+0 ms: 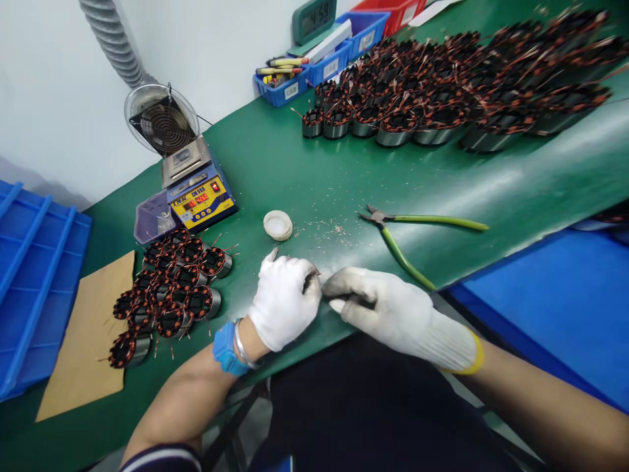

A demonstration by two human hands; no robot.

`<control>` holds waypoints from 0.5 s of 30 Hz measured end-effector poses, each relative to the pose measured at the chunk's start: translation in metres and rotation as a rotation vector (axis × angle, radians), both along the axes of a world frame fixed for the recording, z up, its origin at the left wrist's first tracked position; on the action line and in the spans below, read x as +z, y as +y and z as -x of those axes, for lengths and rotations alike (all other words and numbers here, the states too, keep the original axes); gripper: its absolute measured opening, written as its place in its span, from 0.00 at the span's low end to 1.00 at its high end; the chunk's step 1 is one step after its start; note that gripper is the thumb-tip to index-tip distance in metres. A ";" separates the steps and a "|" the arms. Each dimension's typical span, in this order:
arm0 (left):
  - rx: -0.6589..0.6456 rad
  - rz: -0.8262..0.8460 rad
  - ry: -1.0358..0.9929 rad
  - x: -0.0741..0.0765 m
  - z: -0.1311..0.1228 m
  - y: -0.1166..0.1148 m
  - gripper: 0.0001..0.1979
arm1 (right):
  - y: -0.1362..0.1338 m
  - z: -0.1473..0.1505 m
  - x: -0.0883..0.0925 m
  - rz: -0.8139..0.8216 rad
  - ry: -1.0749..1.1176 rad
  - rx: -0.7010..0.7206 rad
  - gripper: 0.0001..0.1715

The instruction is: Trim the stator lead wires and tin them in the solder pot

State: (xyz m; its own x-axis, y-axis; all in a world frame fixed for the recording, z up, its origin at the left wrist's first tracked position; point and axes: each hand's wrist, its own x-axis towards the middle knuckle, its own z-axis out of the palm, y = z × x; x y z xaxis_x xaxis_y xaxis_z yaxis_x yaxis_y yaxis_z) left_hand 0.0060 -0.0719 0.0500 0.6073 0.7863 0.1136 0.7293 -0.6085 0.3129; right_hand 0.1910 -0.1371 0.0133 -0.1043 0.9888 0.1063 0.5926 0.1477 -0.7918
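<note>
My left hand (287, 298), in a white glove, is closed near the front edge of the green table. A short grey tip pokes out at its far side; what the fingers hold is too hidden to name. Beside it, almost touching, my right hand (388, 311) wears a white glove with a yellow cuff and dark-stained fingertips. Its fingers are bent in a pinch, and anything between them is too small to make out. A small round white dish (278, 225) lies just beyond my left hand. Cutting pliers (393, 229) with green handles lie spread beyond my right hand.
Copper-wound stator cores (189, 272) stand in a group at left by brown cardboard (91, 334). A solder pot (201, 196) sits behind them under a fume hose (111, 39). Many more stators (445, 118) fill the back right, near blue bins (282, 92). Wire clippings dot the table.
</note>
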 end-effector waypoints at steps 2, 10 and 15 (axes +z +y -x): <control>-0.012 -0.008 -0.005 -0.001 0.000 0.000 0.06 | 0.001 -0.003 -0.002 -0.100 -0.025 0.002 0.11; -0.025 -0.018 0.012 0.001 -0.002 -0.001 0.06 | 0.007 0.000 -0.008 -0.193 -0.052 -0.048 0.13; -0.051 -0.032 -0.006 0.000 0.000 -0.001 0.07 | 0.007 0.002 -0.011 -0.148 -0.032 -0.122 0.13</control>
State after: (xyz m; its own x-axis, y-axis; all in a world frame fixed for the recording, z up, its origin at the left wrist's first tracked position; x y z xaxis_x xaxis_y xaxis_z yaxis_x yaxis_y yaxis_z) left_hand 0.0058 -0.0725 0.0496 0.6458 0.7502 0.1419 0.6951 -0.6545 0.2973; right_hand 0.1889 -0.1301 0.0026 0.0098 0.9681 0.2505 0.6378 0.1869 -0.7472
